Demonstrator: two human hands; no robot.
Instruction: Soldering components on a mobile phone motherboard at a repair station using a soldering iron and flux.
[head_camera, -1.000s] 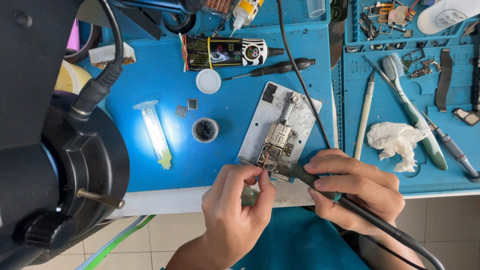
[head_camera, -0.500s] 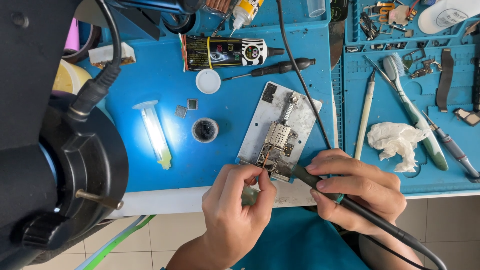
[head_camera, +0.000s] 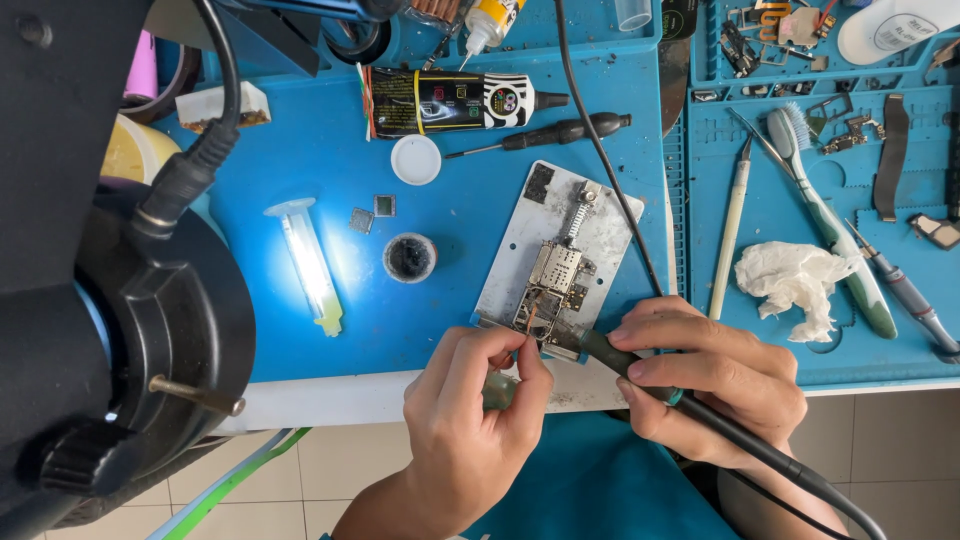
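Fingers (head_camera: 520, 350) of my left hand (head_camera: 470, 420) are pinching a thin strip against the circuit board (head_camera: 553, 285) just ahead, steadying it, while my right hand (head_camera: 710, 375) is gripping the soldering iron (head_camera: 610, 355), its tip meeting that spot.

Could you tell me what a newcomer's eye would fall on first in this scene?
Probably the two hands at the bench edge: the right hand grips a corded soldering iron, the left hand pinches something thin at a small circuit board clamped on a silver metal plate. A big black microscope fills the left.
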